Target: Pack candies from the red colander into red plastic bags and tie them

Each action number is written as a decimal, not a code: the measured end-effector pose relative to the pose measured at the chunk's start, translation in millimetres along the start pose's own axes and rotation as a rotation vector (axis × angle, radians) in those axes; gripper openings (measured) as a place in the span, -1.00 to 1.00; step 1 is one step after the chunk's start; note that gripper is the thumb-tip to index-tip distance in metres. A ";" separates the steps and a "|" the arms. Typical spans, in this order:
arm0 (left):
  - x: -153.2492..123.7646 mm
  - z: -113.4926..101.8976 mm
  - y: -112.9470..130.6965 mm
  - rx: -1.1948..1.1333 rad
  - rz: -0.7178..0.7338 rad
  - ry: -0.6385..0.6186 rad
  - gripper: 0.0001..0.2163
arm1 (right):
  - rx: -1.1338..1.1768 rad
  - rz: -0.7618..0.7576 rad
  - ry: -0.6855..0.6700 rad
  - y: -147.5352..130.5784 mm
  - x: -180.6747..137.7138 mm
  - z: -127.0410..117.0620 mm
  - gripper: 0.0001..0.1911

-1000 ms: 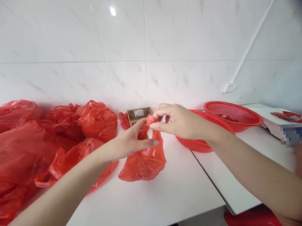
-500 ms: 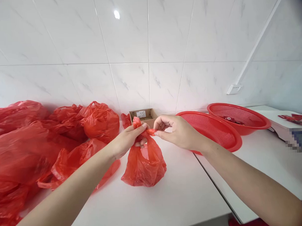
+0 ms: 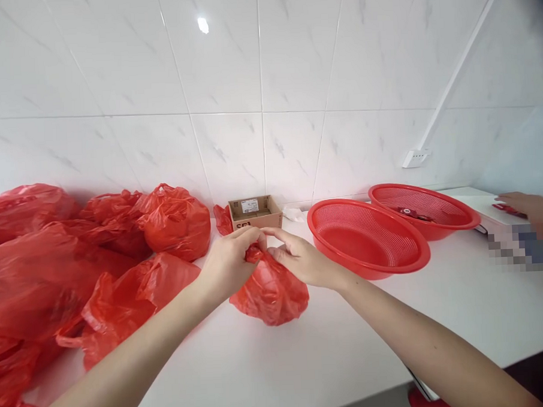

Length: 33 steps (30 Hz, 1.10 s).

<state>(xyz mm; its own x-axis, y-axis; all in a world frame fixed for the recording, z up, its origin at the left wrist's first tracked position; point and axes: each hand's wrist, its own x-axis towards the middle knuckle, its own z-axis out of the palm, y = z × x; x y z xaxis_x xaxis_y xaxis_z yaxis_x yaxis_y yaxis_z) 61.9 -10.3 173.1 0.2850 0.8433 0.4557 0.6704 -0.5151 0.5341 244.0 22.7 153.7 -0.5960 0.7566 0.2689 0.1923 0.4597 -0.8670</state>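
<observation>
A small filled red plastic bag (image 3: 273,293) sits on the white table in front of me, its gathered neck between both hands. My left hand (image 3: 231,259) is closed round the neck from the left side. My right hand (image 3: 303,259) meets it from the right, thumb and fingers pinched at the top of the bag. The fingers partly hide the neck, so I cannot tell whether it is knotted. What lies inside the bag is not clear.
Several red plastic bags (image 3: 177,222) crowd the left. An open cardboard box (image 3: 256,213) stands near the tiled wall. Two red baskets (image 3: 363,241) are at the right; the far one holds red packets (image 3: 413,214). Another person's hand (image 3: 523,203) touches a red item there.
Both hands have drawn together over the bag, and the stretched end has been pulled in. The bag looks lower and rounder. Another person's hand has appeared at the far right.
</observation>
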 end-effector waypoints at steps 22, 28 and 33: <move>-148.4 28.4 -38.1 -0.210 -0.211 0.054 -0.67 | -0.093 0.308 0.386 112.9 -44.5 -1.6 -0.60; -108.7 79.8 -40.7 -0.132 -0.293 0.141 -0.69 | -0.268 0.319 0.558 107.0 -44.4 45.0 -0.66; -90.5 114.8 -55.8 -0.058 -0.354 0.120 -0.70 | -0.368 0.182 0.609 98.7 -66.0 75.3 -0.78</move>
<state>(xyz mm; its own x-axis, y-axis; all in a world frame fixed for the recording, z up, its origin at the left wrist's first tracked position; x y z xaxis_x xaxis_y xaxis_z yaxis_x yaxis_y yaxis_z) 77.4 -40.3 20.3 -0.0423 0.9486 0.3137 0.6721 -0.2053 0.7115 243.6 -16.9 18.8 -0.0116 0.9109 0.4125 0.5600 0.3476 -0.7520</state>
